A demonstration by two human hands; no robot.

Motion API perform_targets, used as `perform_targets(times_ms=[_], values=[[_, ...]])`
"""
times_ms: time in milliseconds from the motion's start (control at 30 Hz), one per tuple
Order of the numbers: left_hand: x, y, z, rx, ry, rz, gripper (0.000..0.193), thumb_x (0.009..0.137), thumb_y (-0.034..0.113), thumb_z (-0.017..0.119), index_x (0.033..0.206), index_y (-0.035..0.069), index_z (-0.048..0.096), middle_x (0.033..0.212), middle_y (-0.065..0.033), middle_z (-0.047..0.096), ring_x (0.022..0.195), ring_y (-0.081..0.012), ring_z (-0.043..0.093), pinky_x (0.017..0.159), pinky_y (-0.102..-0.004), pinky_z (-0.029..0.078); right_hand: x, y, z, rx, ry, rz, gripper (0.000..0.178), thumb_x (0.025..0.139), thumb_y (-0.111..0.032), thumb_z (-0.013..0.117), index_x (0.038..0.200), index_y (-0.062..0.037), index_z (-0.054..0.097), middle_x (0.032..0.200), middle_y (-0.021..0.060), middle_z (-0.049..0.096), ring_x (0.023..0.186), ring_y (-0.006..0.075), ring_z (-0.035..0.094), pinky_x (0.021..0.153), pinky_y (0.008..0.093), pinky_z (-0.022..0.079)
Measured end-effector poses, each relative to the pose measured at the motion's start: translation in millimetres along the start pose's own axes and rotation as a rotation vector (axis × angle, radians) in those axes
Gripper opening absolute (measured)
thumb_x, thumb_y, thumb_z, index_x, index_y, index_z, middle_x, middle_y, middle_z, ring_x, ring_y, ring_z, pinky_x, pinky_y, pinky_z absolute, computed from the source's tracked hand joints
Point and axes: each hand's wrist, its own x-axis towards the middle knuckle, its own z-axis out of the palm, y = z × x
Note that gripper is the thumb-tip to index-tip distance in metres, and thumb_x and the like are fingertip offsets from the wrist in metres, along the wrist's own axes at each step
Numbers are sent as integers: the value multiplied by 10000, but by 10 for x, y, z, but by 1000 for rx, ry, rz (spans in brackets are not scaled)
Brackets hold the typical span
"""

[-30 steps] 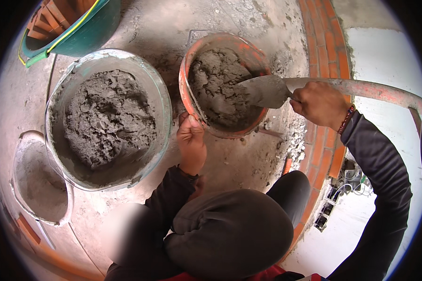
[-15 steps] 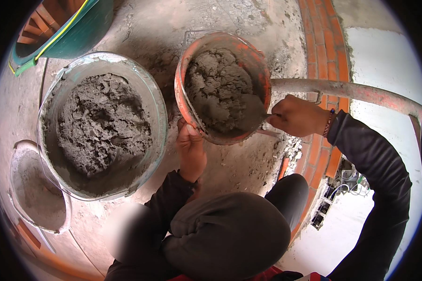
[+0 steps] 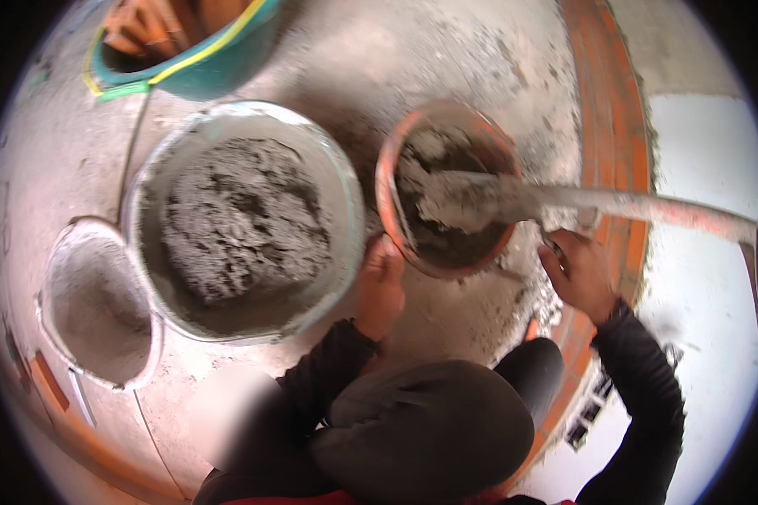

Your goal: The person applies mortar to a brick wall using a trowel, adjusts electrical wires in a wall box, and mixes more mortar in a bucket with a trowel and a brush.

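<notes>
In right grip (image 3: 579, 273), loaded trowel (image 3: 511, 199), over orange bucket (image 3: 387, 181)

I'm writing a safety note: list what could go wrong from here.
The clumpy grey mortar on the flat metal trowel in the right hand might slide off and splatter.

The left hand steadies the round orange bucket only at its rim; if that hold slips, the bucket could shift or tip.

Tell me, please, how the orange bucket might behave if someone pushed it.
The orange bucket is probably heavy for its size, given the thick mortar inside. It may resist sliding on the rough floor, and its mortar-smeared wall could feel gritty.
</notes>
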Motion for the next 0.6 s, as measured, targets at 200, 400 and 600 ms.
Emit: perform_targets(times_ms=[200, 400, 600], values=[[-285, 205, -214, 212, -183, -101, 241, 1061, 232, 461, 1215, 58, 524, 1049, -17, 543, 1026, -106, 495, 940, -271, 402, -207, -79, 74, -186, 186, 29, 241, 877, -155, 670, 1035, 1, 577, 900, 195, 615, 778, 397, 609, 676, 489, 470], [-761, 590, -684, 96, -918, -379, 422, 1053, 325, 465, 1328, 6, 497, 1255, -79, 548, 1238, -158, 479, 1081, -300, 343, -226, -315, -321, -104, 143, 78, 194, 864, -145, 673, 974, -3, 600, 895, 194, 626, 803, 426, 610, 693, 498, 475], [-939, 1311, -658, 142, -911, -335, 523, 1071, 376, 386, 1402, -21, 467, 1391, -135, 521, 1331, -219, 454, 1113, -345, 339, -29, -649, 50, -667, 158, -68, 74, 771, -154, 659, 813, -117, 707, 790, 74, 673, 764, 256, 678, 656, 405, 502]])
